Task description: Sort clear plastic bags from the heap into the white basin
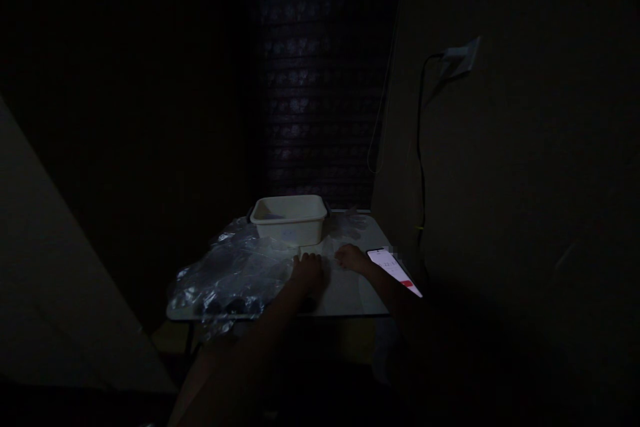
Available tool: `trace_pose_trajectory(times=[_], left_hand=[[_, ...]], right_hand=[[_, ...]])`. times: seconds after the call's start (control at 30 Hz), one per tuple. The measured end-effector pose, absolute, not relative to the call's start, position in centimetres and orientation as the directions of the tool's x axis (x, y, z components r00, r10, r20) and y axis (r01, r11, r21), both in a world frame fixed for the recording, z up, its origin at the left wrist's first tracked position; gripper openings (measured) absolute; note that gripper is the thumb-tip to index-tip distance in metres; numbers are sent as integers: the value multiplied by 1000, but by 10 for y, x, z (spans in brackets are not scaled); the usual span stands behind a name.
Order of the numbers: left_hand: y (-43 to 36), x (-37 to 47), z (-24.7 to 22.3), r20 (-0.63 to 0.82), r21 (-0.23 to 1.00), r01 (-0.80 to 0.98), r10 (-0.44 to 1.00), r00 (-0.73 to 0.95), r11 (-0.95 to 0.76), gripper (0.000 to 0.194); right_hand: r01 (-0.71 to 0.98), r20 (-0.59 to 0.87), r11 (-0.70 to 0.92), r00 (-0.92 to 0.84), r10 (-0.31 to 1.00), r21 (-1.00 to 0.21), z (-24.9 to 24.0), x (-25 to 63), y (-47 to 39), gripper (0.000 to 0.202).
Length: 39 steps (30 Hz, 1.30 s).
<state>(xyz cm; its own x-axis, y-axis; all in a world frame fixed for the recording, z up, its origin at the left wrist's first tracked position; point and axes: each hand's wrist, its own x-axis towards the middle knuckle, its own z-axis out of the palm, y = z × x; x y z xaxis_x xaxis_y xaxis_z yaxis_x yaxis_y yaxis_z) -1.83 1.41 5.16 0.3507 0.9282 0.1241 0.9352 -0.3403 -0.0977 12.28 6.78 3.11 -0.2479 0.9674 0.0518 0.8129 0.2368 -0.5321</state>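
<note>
In dim light, my left hand (pixel 307 272) rests low over the white table, just in front of a white plastic tub (pixel 290 232). Its fingers are curled, and whatever they hold, if anything, is hidden. My right hand (pixel 351 258) is a short way to the right, fingers closed in a pinch. A faint piece of thin clear plastic (pixel 329 248) shows at its fingertips, between the two hands. Left of my left hand spreads a large crumpled clear plastic sheet or bag (pixel 225 273), with round dark shapes near its front edge.
A lit phone (pixel 393 270) lies at the right of the table (pixel 345 297). More clear plastic (pixel 355 221) is at the back right. A black cable (pixel 420 140) hangs from a wall outlet (pixel 463 59) on the right. A dark blind (pixel 300 93) stands behind.
</note>
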Motion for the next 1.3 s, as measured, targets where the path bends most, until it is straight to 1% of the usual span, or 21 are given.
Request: trace_pose_trajectory(times=[0.17,0.3,0.4,0.47,0.53,0.6,0.77,0.93,1.03,1.2,1.3], left_hand=[[11,-6,39,120,-75,878,870,479,-473,41],[9,2,32,93,-77,866,861,499,-494,47],[9,3,31,88,-90,872,869,487,-480,48],[9,2,31,89,-100,876,872,480,-472,48],[10,1,31,84,-109,880,878,471,-461,48],[11,0,29,91,-118,885,883,461,-450,48],[12,2,28,137,-112,875,865,483,-471,47],[10,6,28,112,-129,875,869,481,-467,46],[11,8,26,117,-135,871,866,487,-472,45],[13,8,22,141,-139,875,865,481,-464,45],[12,8,22,127,-128,878,870,476,-461,46]], right_hand=[[816,78,269,-267,960,-512,30,131,67,21],[847,155,320,-281,947,-424,42,145,59,24],[884,170,371,-335,927,-285,47,155,45,27],[900,155,425,-409,899,-93,48,159,35,29],[882,149,469,-470,870,46,45,162,26,31],[865,150,493,-503,851,98,41,163,20,34],[859,152,485,-507,848,163,33,166,16,37],[860,180,469,-503,845,201,31,165,17,35],[868,214,453,-490,845,203,31,164,17,36],[870,207,450,-487,849,200,31,164,18,34],[864,207,466,-499,842,190,34,165,17,33]])
